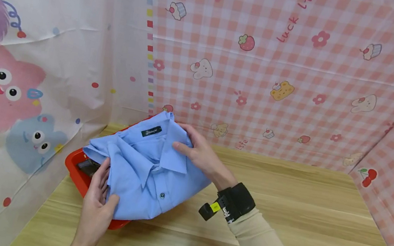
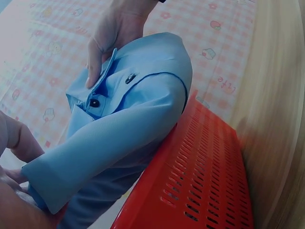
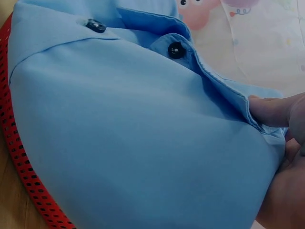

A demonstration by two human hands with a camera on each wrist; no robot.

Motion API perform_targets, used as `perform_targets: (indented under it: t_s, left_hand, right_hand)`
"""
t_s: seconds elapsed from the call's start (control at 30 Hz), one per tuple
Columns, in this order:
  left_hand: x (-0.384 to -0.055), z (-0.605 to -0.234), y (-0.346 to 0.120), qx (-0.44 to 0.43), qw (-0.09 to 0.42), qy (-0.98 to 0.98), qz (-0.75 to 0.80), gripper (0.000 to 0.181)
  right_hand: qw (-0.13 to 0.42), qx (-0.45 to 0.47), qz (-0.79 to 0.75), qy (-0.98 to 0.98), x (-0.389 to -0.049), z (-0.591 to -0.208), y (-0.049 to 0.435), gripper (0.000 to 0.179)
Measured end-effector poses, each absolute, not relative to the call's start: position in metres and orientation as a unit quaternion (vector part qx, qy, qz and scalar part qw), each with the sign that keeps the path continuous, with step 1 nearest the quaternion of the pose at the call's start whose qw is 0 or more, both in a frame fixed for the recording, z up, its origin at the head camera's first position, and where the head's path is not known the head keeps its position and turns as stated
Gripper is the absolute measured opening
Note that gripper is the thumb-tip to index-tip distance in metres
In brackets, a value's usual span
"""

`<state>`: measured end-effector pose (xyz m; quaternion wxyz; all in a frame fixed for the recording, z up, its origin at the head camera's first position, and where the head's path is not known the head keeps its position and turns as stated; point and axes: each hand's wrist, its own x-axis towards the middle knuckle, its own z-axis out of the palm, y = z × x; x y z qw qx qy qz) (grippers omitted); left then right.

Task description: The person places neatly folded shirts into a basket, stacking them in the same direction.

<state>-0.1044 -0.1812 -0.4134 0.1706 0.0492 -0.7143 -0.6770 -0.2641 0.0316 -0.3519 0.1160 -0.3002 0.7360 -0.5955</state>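
Note:
A folded light blue dress shirt (image 1: 147, 167), its collar and dark label facing up, lies over a red plastic basket (image 1: 78, 175). In the head view, my left hand (image 1: 98, 206) grips the shirt's near left edge, thumb on top and fingers beneath. At the far right side of the collar, my right hand (image 1: 203, 154) pinches the cloth, its thumb on the collar. The right wrist view shows that thumb (image 3: 271, 110) pressed on the collar edge. In the left wrist view the shirt (image 2: 119, 124) bulges above the basket's perforated wall (image 2: 200, 171).
Something dark (image 1: 88, 167) sits in the basket under the shirt, too hidden to identify. The basket stands on a wood-grain table (image 1: 282, 222). A white cartoon-print sheet (image 1: 64, 54) hangs at the left, and a pink checked sheet (image 1: 266, 74) hangs behind.

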Motion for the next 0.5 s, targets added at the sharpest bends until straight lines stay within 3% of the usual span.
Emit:
perform_targets:
  t_s: [0.5]
  left_hand:
    - [-0.1044, -0.4150, -0.1825, -0.002, 0.245, -0.695, -0.677, 0.085]
  right_hand:
    - [0.081, -0.314, -0.598, 0.733, -0.2677, -0.3497, 0.0232, 0.045]
